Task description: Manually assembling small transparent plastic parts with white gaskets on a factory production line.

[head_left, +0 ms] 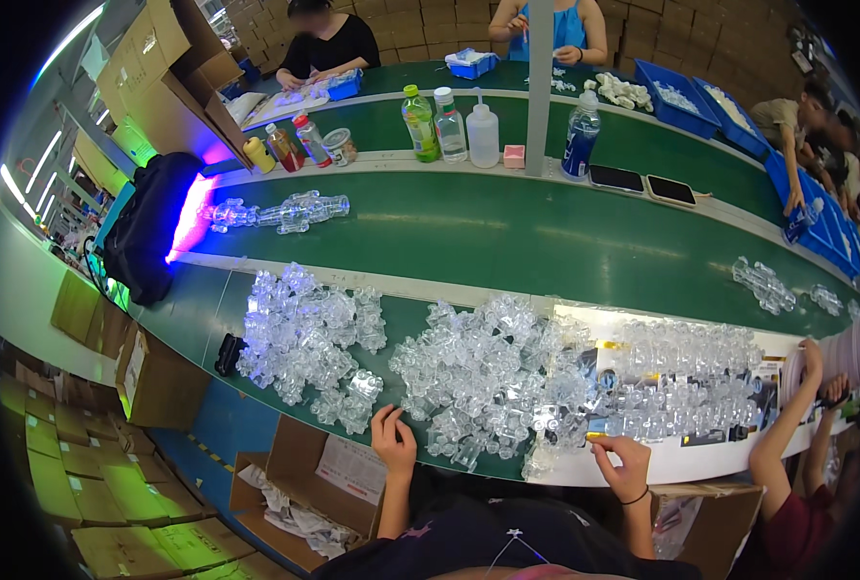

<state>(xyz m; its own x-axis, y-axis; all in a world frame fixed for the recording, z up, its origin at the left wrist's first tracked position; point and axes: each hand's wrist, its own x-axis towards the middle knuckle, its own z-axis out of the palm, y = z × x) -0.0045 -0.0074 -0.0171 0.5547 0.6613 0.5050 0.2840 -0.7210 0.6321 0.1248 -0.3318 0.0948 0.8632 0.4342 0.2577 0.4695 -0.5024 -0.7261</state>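
My left hand point(394, 442) is at the near table edge, beside the left heap of clear plastic parts point(304, 329). Its fingers curl together at the tips, and whatever they may hold is too small to make out. My right hand point(625, 466) reaches over the edge of a white printed sheet point(507, 478). Thumb and forefinger pinch close to a yellow patch; I cannot tell whether this is a held piece or print. A larger heap of clear parts point(483, 372) lies between my hands. Beyond my right hand, clear figure-like pieces point(686, 411) stand in rows on the sheet.
Clear assembled pieces point(299, 211) lie on the green belt point(507, 227) near a dark-covered, glowing machine point(145, 227). Bottles point(483, 135) and phones point(615, 178) line the far ledge. A co-worker's arm point(776, 435) reaches in at right. Cardboard boxes point(299, 488) stand below the table.
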